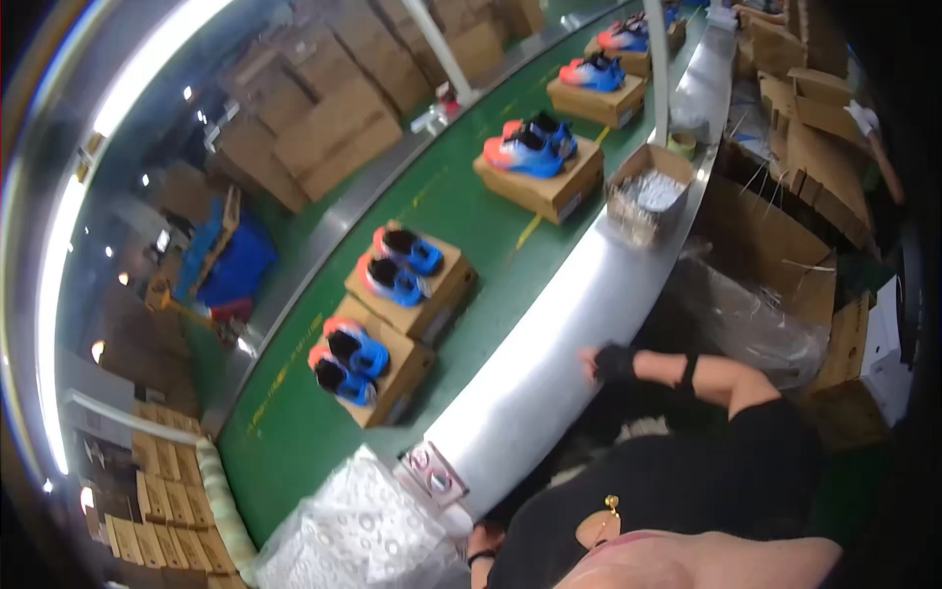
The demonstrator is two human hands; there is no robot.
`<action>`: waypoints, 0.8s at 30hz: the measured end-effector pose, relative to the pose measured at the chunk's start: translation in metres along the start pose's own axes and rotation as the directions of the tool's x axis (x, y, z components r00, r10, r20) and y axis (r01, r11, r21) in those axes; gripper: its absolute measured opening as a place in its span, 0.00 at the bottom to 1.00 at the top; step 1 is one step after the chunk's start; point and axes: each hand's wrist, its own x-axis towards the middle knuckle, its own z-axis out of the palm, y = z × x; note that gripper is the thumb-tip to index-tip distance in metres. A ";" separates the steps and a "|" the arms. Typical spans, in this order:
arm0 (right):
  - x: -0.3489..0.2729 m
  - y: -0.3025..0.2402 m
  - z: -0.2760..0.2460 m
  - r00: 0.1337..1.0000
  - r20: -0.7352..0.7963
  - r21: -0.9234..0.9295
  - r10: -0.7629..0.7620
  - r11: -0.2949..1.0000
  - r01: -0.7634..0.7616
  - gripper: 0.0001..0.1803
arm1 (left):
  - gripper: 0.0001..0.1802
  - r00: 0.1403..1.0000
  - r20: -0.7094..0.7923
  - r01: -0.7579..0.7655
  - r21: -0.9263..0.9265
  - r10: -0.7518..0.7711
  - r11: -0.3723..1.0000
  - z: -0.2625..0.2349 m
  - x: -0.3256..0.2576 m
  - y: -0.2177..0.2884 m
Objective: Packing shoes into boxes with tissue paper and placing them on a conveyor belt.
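Observation:
My right hand [610, 364], in a black fingerless glove, is over the inner edge of the bare metal ledge [549, 378] beside the conveyor. Its fingertips point left and look slightly apart, with nothing seen in them. My left hand [486, 540] is low in front of my body, beside a white patterned stack of sheets in clear plastic [358, 525]; its fingers are mostly hidden. On the green belt, the nearest pair of blue, coral and black shoes [350, 358] sits on a brown shoebox [388, 393]. Right behind it is another pair [400, 265] on its own box.
More shoe pairs on boxes, such as this pair [530, 147], line the belt further off. An open carton of small packets [648, 191] stands on the ledge by a tape roll [681, 145]. Large cartons [765, 236] crowd the right; another person's arm [888, 172] shows there.

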 end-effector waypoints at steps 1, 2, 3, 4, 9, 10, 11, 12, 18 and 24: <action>0.003 -0.001 0.009 0.998 0.052 0.010 -0.027 1.000 0.027 0.24 | 0.18 0.918 0.069 -0.344 0.629 0.390 0.697 0.008 -0.007 -0.014; 0.018 -0.013 -0.018 1.000 0.016 0.245 -0.027 0.969 0.022 0.19 | 0.18 0.935 0.051 -0.307 0.608 0.350 0.732 0.018 -0.018 -0.020; 0.017 -0.056 -0.026 0.999 0.016 0.334 0.030 0.942 -0.033 0.17 | 0.18 0.982 -0.053 -0.151 0.373 0.184 0.915 -0.002 -0.049 -0.029; 0.028 -0.066 -0.003 0.998 0.060 0.326 -0.007 0.945 -0.013 0.17 | 0.17 0.992 -0.122 0.019 0.092 -0.008 0.996 -0.021 -0.078 -0.033; 0.177 -0.068 -0.059 0.915 -0.087 0.202 -0.395 0.892 0.404 0.15 | 0.18 0.842 -0.161 0.148 -0.849 -0.514 0.508 -0.006 -0.086 0.062; 0.194 -0.090 -0.069 0.832 -0.219 0.163 -0.509 0.822 0.546 0.12 | 0.20 0.815 -0.171 0.130 -0.877 -0.553 0.462 -0.001 -0.103 0.062; 0.213 -0.112 -0.072 0.772 -0.284 0.161 -0.568 0.766 0.623 0.10 | 0.22 0.782 -0.185 0.107 -0.901 -0.595 0.421 0.006 -0.125 0.058; 0.237 -0.130 -0.067 0.712 -0.360 0.121 -0.603 0.727 0.676 0.10 | 0.22 0.742 -0.189 0.088 -0.924 -0.643 0.372 0.017 -0.145 0.059; 0.321 -0.234 -0.034 0.557 -0.298 -0.128 -0.775 0.611 0.781 0.16 | 0.22 0.706 -0.143 0.070 -0.960 -0.693 0.270 0.065 -0.215 0.125; 0.372 -0.282 0.003 0.780 0.047 -0.186 -0.624 0.761 0.621 0.26 | 0.21 0.759 -0.321 -0.108 -0.920 -0.566 0.377 0.037 -0.225 0.189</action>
